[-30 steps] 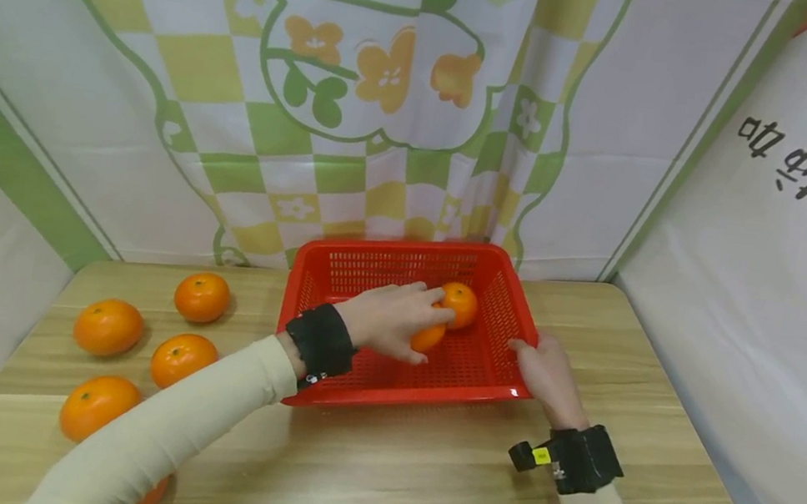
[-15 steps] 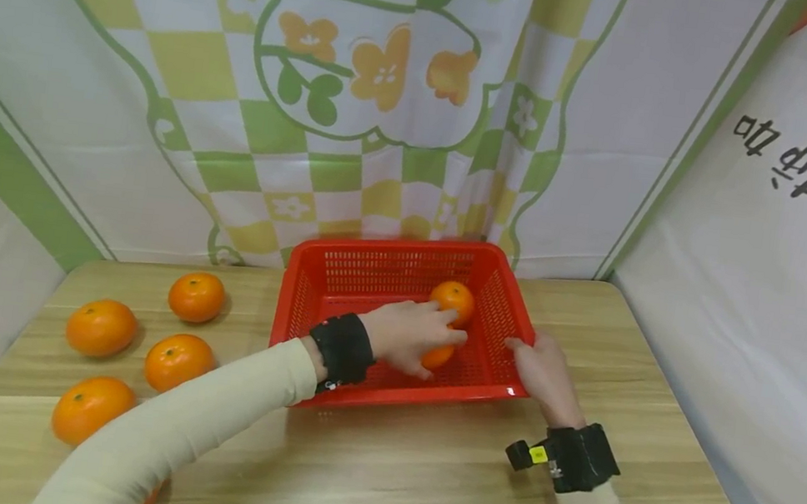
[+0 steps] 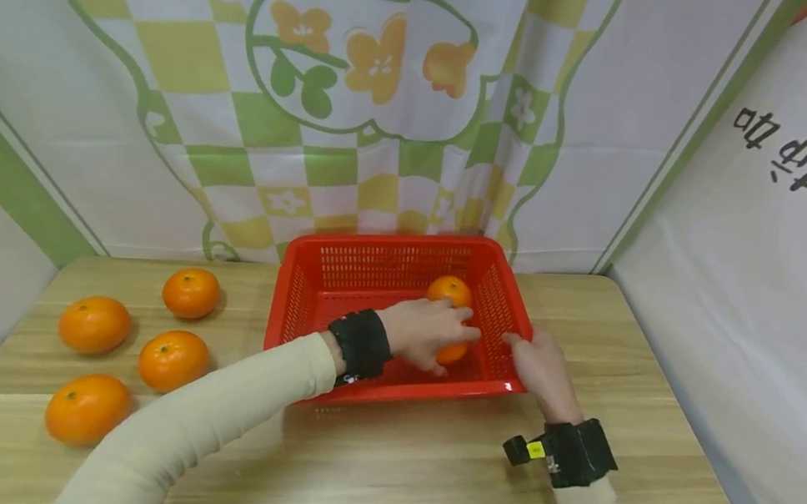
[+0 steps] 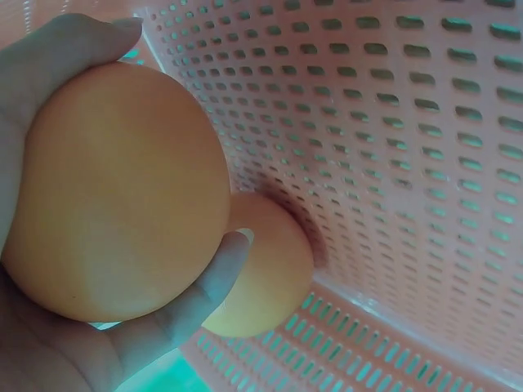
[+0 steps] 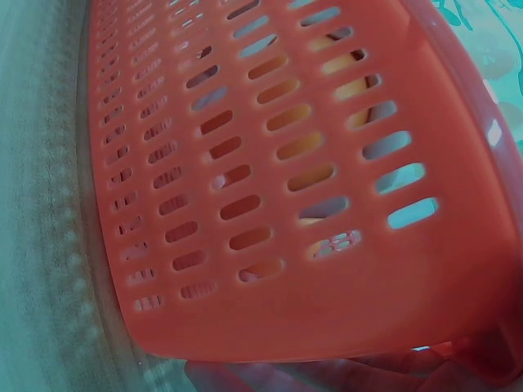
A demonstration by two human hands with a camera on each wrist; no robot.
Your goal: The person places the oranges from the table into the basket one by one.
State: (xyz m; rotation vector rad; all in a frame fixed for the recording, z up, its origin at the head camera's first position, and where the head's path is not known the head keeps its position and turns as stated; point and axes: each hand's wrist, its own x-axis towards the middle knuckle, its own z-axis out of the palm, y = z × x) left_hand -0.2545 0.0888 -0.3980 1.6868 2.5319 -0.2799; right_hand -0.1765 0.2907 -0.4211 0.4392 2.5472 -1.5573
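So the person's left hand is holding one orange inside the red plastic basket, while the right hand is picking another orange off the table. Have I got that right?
Not quite: the right hand is misread. The head view shows it gripping the right side of the red plastic basket. The rest stands: the left hand holds one orange inside it.

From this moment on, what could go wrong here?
The held orange in the left hand could knock the other orange close by in the basket. The right hand grips the basket, so a tug might shift it. The left sleeve, near loose oranges in the head view, might roll one.
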